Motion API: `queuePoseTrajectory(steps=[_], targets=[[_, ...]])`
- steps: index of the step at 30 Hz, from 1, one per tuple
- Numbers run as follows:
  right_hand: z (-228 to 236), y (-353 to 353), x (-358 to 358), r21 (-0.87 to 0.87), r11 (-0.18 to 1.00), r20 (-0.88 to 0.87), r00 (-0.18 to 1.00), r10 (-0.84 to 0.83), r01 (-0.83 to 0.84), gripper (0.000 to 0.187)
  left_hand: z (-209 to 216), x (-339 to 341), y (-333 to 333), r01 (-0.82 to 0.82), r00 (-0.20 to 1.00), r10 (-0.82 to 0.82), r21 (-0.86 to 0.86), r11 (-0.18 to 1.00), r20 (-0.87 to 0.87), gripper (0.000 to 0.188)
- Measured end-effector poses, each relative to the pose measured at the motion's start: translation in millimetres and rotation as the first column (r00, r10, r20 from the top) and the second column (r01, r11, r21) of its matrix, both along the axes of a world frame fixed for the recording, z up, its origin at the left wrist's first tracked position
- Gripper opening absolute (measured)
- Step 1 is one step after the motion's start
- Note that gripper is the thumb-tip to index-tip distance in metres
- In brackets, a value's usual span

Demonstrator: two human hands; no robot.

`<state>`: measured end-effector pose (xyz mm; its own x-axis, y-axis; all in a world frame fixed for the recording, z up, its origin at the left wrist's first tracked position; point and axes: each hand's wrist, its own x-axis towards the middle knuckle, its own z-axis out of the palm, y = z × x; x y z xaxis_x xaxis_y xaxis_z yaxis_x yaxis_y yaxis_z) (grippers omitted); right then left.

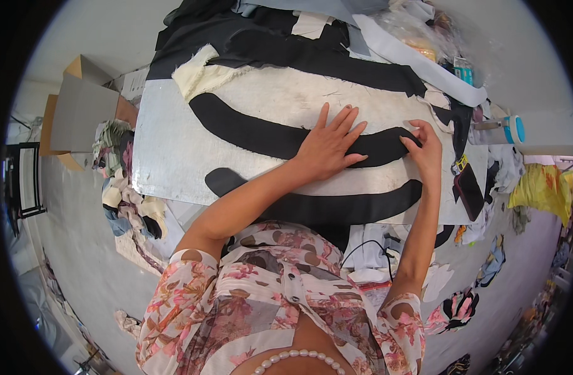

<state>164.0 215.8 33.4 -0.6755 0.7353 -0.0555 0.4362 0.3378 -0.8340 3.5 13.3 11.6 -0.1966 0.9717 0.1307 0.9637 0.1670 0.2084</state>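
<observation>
A curved black fabric strip point(255, 133) lies across the pale board point(280, 84). My left hand point(327, 149) rests flat on its middle with the fingers spread. At its right end, the thumb and fingers of my right hand point(427, 153) pinch the strip's edge. Nearer to me, a second curved black strip point(336, 209) runs along the board's front edge, partly under my left forearm. Farther off lies another long black strip point(342, 67), beside a frayed cream cloth piece point(199, 72).
A dark phone point(469, 192) lies at the board's right edge, near a clear container with a blue rim point(514, 130). White fabric point(417, 59) and plastic bags are piled at the far right. Left stands a cardboard box point(83, 115); fabric scraps point(133, 206) spill below it.
</observation>
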Motion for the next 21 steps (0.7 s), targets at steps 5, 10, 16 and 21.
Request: queuePoseTrajectory(steps=[5,10,16,21], targets=[[-1.4,-1.0,1.2,0.252,0.968,0.105,0.994,-0.014,-0.013,0.036,-2.8,-0.4,-0.1,0.004,1.0,-0.004,0.023,1.0,0.008,0.072],[19.7,-13.1,-4.5,0.265,0.955,-0.053,0.991,-0.124,0.134,0.02,-1.6,0.7,-1.4,0.002,1.0,-0.001,0.016,1.0,-0.02,0.072],[-10.3,7.7,-25.1,-0.17,0.985,-0.086,0.995,-0.051,0.036,0.029,-3.4,-0.2,0.3,-0.002,1.0,0.002,0.039,0.999,-0.004,0.071],[4.5,22.1,1.4,-0.219,0.97,-0.304,0.936,-0.175,0.11,0.02,-5.2,5.9,4.7,-0.012,1.0,0.011,0.079,0.997,0.018,0.07]])
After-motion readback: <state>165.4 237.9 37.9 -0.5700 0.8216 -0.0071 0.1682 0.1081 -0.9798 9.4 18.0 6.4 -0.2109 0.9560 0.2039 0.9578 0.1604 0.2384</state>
